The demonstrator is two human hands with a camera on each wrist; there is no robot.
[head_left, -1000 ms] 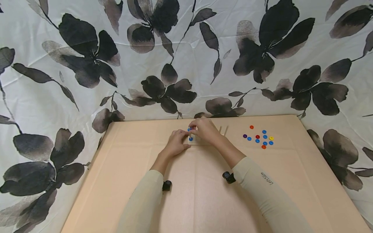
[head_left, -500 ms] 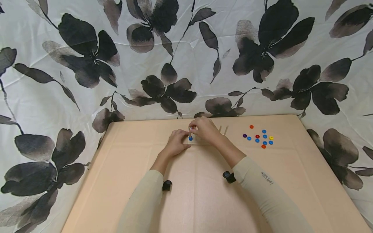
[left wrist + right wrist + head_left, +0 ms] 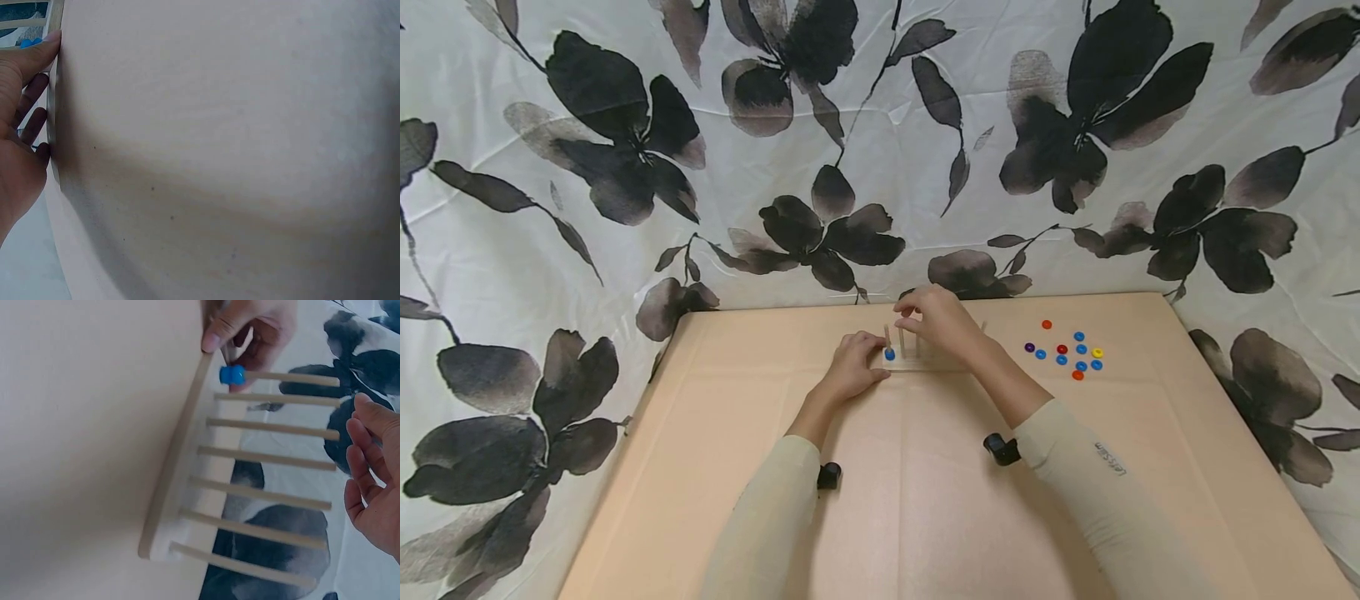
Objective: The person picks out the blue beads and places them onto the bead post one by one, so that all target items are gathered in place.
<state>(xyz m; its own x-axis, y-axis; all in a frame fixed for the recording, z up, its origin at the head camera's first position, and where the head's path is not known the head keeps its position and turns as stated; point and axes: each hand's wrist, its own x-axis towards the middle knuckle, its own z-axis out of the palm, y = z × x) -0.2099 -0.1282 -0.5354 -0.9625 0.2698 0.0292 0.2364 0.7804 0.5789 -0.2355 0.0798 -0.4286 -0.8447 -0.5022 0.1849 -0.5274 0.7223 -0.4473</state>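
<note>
1. Head view: a pale cloth printed with dark flowers fills the background beyond the work.
2. The tan surface carries everything, the work lying near its far edge.
3. Two light sleeves reach forward over it, one on each side.
4. The peg rack, a pale narrow base, sits at the far middle of the surface, between the hands.
5. The left hand pinches the rack's left end, thumb on the near long edge and fingers behind; this grip seems to serve as a steady.
6. The right hand hangs just off the free ends of the pegs, its fingers loosely bent. Its grip shows nothing between thumb and fingers, and in the right wrist view a gap parts it from the pegs.
7. Seven slim pegs stand in a row on the rack; only the leftmost bears anything.
8. The loose rings, mostly blue, with red, orange, yellow and purple among them, lie scattered right of the rack, well apart from it.
9. Smallest, the blue rings, apparently two stacked, sit around the leftmost peg at its foot. The step in hand looks like threading rings, with this placement finished; the next move probably calls for a fresh pinch among the loose ones.
</note>
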